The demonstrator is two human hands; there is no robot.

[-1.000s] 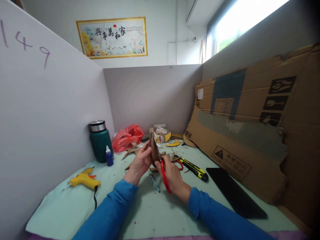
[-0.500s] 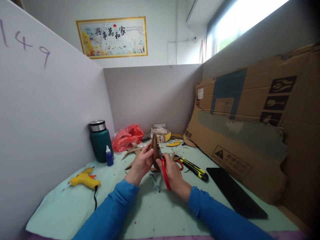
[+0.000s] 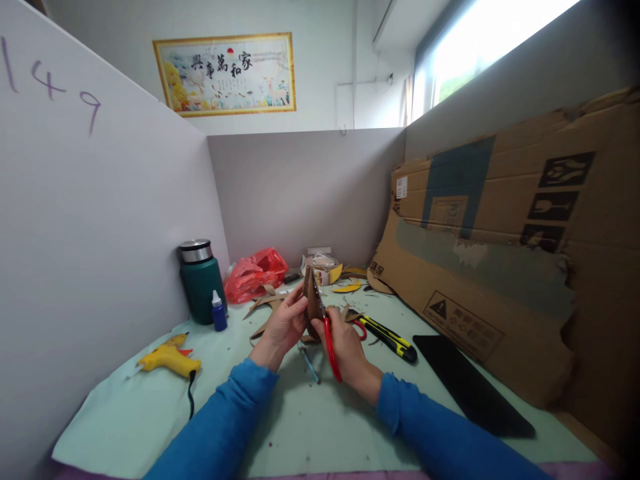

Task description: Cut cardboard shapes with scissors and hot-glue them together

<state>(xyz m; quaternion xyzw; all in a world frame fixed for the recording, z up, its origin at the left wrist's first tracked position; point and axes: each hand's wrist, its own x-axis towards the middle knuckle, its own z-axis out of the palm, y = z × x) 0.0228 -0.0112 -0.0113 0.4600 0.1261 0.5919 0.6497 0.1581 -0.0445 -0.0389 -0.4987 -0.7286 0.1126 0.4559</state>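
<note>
Over the middle of the table, my left hand [image 3: 283, 327] grips a brown cardboard piece [image 3: 313, 308], held on edge with its curved side facing left. My right hand [image 3: 345, 345] is closed on a pair of scissors [image 3: 331, 350] with red handles. Their blades point up and away, lying along the right side of the cardboard. Whether the blades touch it I cannot tell. Below the hands lies a light blue pen-like stick [image 3: 311, 367]. Brown cardboard scraps [image 3: 270, 303] are scattered just behind my left hand.
At left stand a green bottle [image 3: 203, 287] and a small blue bottle [image 3: 219, 313], with a yellow glue gun [image 3: 173, 358] nearer. A red plastic bag [image 3: 257, 272] sits behind. To the right lie a utility knife [image 3: 387, 339], a black flat strip [image 3: 470, 385] and a leaning cardboard sheet [image 3: 493, 280].
Almost nothing differs. The cardboard piece is turned very slightly, showing a little more of its flat face beside the scissor blades; both hands keep their hold.
</note>
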